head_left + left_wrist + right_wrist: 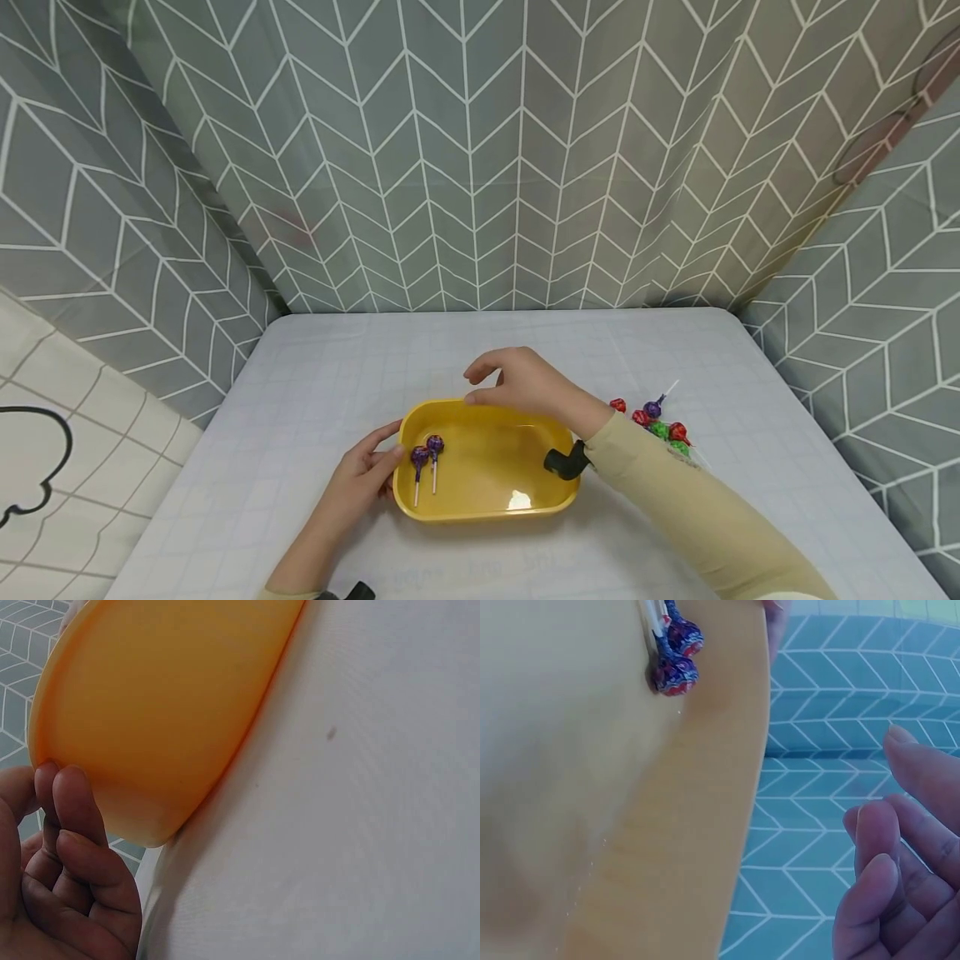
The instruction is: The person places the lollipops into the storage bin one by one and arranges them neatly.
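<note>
One yellow tray sits on the bench, a shallow rounded rectangle of glossy plastic with a bright glare spot near its 6 o'clock wall. Inside it lie two purple lollipops, side by side at the tray's 9 o'clock end, heads toward 12 o'clock and white sticks pointing toward 6 o'clock. The right wrist view shows their wrappers as purple with red and white marks.

Outside the tray, at its 3 o'clock side, lies one loose heap of lollipops on the bench: about six heads can be counted, red, green and one purple, with a white stick poking out toward 1 o'clock. The exact count is hard to tell, since the sleeve covers part of the heap.

Two hands are in view. The left hand rests against the tray's 9 o'clock wall; its grip is released, the fingers lying fairly straight on the outer rim, with the fingertips touching the orange-yellow edge in the left wrist view. The right hand hovers over the tray's 12 o'clock rim, its grip loose, fingers gently bent and grasping nothing.
</note>
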`<act>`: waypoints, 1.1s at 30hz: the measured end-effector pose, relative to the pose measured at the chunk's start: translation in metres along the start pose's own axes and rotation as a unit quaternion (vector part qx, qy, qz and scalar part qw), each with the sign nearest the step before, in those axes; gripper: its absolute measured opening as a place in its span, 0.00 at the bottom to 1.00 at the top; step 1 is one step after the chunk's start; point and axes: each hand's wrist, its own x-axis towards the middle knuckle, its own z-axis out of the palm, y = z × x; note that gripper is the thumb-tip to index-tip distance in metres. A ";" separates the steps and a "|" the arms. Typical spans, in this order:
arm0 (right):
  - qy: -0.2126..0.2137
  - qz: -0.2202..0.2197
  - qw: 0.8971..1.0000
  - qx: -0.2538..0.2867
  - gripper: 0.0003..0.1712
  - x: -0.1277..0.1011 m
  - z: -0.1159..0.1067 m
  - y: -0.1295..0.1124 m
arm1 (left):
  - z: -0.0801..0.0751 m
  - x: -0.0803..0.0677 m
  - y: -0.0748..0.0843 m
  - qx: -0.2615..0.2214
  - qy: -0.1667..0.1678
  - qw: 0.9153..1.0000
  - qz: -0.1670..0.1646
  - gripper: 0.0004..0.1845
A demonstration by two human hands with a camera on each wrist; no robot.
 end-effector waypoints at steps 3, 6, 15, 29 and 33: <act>0.010 0.006 1.000 -0.002 0.21 -0.002 -0.005 0.000 | 0.000 0.000 0.000 -0.002 0.001 1.000 -0.001 0.23; 0.027 0.009 1.000 -0.003 0.20 -0.005 -0.010 0.001 | 0.000 0.000 -0.001 -0.004 0.001 1.000 -0.001 0.23; 0.061 0.021 0.998 0.007 0.19 -0.014 -0.023 0.009 | 0.000 0.001 -0.001 -0.004 0.004 1.000 -0.008 0.23; 0.095 0.055 0.993 0.034 0.21 -0.033 -0.042 0.026 | 0.000 0.002 -0.003 0.001 0.002 1.000 -0.001 0.24; 0.099 0.066 0.992 0.041 0.24 -0.039 -0.047 0.030 | 0.000 0.001 -0.002 0.000 0.002 1.000 -0.005 0.25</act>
